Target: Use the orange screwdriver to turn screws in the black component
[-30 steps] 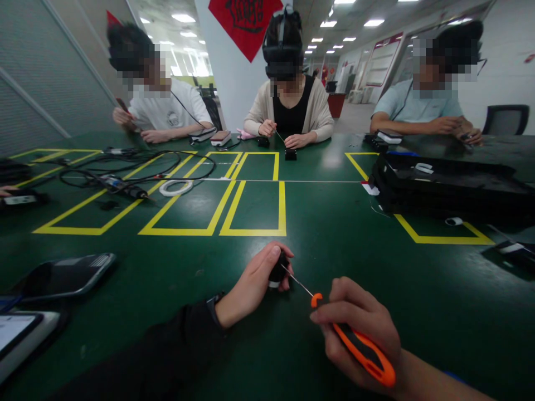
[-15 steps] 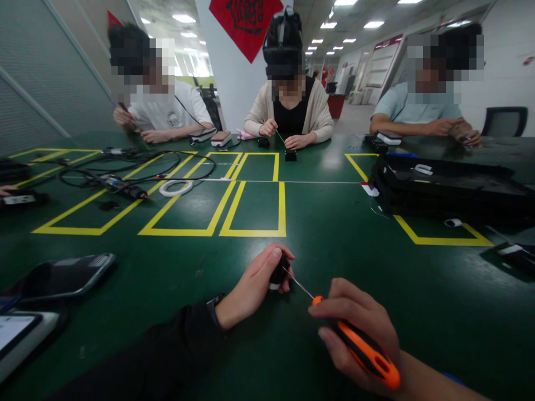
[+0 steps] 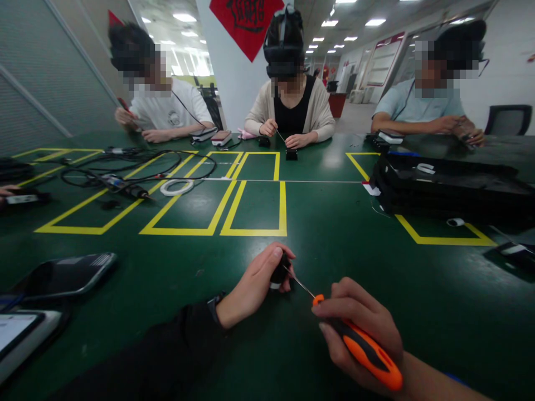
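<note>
My left hand is closed around a small black block-like part with a white patch at its lower end. The fingers hide its far side, so its exact kind does not show. My right hand grips a screwdriver by its orange and black handle. Its thin metal shaft slants up to the left, and the tip meets the near face of the black part. Both hands are just above the green table.
Phones and a white-edged device lie at the left. Black cables and a white ring sit among yellow tape outlines. Black cases are stacked at the right. Three people work across the table.
The screwdriver handle has rolled slightly in my right hand, showing more of its black inlay. My left hand keeps the black part in nearly the same place. The view has shifted a little.
</note>
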`<state>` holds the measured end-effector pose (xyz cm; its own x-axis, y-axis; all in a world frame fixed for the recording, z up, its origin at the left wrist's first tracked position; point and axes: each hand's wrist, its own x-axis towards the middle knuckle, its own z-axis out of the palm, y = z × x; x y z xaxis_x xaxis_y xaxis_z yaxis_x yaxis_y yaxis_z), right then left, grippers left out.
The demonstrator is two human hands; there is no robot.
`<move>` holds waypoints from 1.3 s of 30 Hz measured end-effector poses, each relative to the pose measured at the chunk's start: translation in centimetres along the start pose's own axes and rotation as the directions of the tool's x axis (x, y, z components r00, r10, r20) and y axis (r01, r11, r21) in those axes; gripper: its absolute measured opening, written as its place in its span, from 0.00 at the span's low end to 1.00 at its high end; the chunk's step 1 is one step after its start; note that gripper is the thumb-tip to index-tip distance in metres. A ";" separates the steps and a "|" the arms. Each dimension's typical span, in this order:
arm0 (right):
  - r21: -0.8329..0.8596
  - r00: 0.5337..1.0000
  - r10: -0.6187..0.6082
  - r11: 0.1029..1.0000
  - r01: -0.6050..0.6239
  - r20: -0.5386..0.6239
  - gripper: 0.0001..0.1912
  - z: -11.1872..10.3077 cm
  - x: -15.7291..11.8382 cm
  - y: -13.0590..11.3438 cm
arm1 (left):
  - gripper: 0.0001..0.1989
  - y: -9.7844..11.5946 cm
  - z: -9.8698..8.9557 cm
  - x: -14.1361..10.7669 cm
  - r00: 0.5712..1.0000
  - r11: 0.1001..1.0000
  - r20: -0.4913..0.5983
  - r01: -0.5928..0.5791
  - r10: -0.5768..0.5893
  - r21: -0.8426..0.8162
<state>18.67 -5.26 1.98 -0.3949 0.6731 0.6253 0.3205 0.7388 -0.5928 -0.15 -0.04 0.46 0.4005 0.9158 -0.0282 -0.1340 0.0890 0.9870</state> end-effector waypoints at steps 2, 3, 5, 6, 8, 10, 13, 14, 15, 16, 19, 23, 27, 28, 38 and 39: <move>-0.010 0.999 0.051 0.999 -0.052 -0.015 0.15 -0.1 -0.1 -0.1 | 0.16 -0.1 0.0 0.0 1.000 1.000 -0.001 0.001 -0.001 -0.006; -0.010 0.996 0.082 0.997 -0.082 -0.028 0.15 -0.1 -0.1 -0.2 | 0.17 -0.1 0.0 0.1 1.000 1.000 -0.005 -0.001 0.001 -0.009; -0.019 0.993 0.109 0.994 -0.110 -0.051 0.14 0.0 -0.1 -0.3 | 0.17 -0.1 0.0 0.1 1.000 1.000 -0.012 0.001 -0.001 -0.010; -0.023 0.994 0.091 0.995 -0.093 -0.055 0.13 0.1 0.0 -0.3 | 0.17 -0.1 0.1 0.1 1.000 1.000 -0.015 0.003 -0.003 -0.008; -0.014 0.999 0.010 1.000 -0.011 -0.042 0.11 0.2 0.1 -0.2 | 0.17 0.0 0.1 0.0 1.000 1.000 -0.022 0.009 -0.009 -0.006; 0.009 0.999 -0.052 0.999 0.052 -0.017 0.09 0.3 0.2 -0.1 | 0.17 0.1 0.1 0.0 1.000 1.000 -0.025 0.014 -0.015 -0.005; 0.013 0.999 -0.036 0.999 0.036 0.014 0.08 0.2 0.2 0.0 | 0.17 0.2 0.1 -0.1 1.000 1.000 -0.025 0.013 -0.013 -0.011; 0.010 1.000 -0.019 1.000 0.019 0.019 0.08 0.1 0.1 0.0 | 0.17 0.2 0.1 -0.1 1.000 1.000 -0.023 0.010 -0.010 -0.011; 0.007 1.000 0.001 1.000 -0.001 0.020 0.09 0.0 0.0 -0.1 | 0.17 0.2 0.1 -0.1 1.000 1.000 -0.020 0.005 -0.005 -0.010; 0.001 0.999 0.029 1.000 -0.029 0.017 0.10 -0.1 0.0 -0.1 | 0.17 0.1 0.1 -0.1 1.000 1.000 -0.019 0.000 0.000 -0.008; -0.014 0.992 0.128 0.992 -0.128 -0.009 0.14 -0.3 -0.3 -0.2 | 0.17 0.0 0.1 0.0 1.000 1.000 -0.019 -0.006 0.006 -0.001; 0.068 0.997 0.079 0.995 -0.079 0.010 0.12 0.0 -0.3 0.0 | 0.17 0.0 0.1 -0.1 1.000 1.000 -0.016 -0.007 0.007 -0.009; 0.081 0.999 0.006 0.997 -0.009 0.041 0.10 0.0 0.0 0.1 | 0.17 0.2 0.2 -0.2 1.000 1.000 -0.018 0.003 -0.003 -0.009; 0.071 0.999 0.018 0.997 -0.021 0.038 0.10 -0.1 0.0 0.0 | 0.17 0.2 0.2 -0.2 1.000 1.000 -0.018 0.004 -0.005 -0.009; 0.067 0.999 0.036 0.997 -0.037 0.017 0.12 0.1 -0.1 0.0 | 0.18 0.3 0.2 -0.1 1.000 1.000 -0.029 0.012 -0.012 -0.003; 0.076 1.000 0.014 0.997 -0.015 0.017 0.11 0.1 0.0 0.0 | 0.18 0.3 0.2 -0.1 0.999 1.000 -0.029 0.014 -0.014 -0.004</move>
<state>18.60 -5.22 1.92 -0.4049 0.6824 0.6086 0.2602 0.7240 -0.6388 -0.04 -0.22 0.81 0.3756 0.9256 -0.0465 -0.1319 0.1030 0.9859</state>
